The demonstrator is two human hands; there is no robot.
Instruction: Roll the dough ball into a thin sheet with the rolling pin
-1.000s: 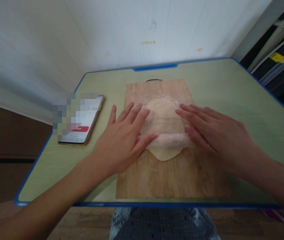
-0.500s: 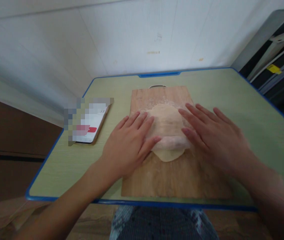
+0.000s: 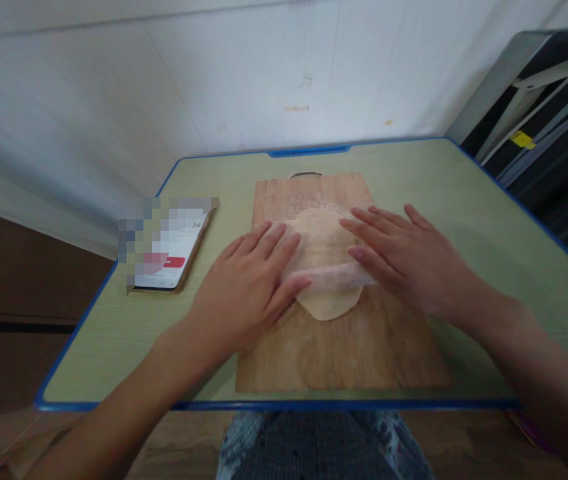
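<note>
A flattened sheet of pale dough (image 3: 321,233) lies on a wooden cutting board (image 3: 334,360). Across its lower part runs a whitish rolling pin (image 3: 331,275), its right end slightly higher than its left; both ends are hidden under the hands. My left hand (image 3: 247,277) rests palm down over the left end, fingers stretched out and thumb along the pin. My right hand (image 3: 399,253) lies flat over the right end with its fingers extended and partly spread. Neither hand wraps its fingers round the pin. Loose flour (image 3: 314,201) dusts the board beyond the dough.
The green folding table (image 3: 114,353) has a blue rim. A smartphone (image 3: 169,257), partly pixelated, stands to the left of the board. Behind is a white wall (image 3: 244,73); dark folded items with a metal frame (image 3: 539,100) are at the right.
The view has shifted a little, moving the scene left. My right hand has gone slightly forward, and the rolling pin now slants more. Both hands stay flat over it.
</note>
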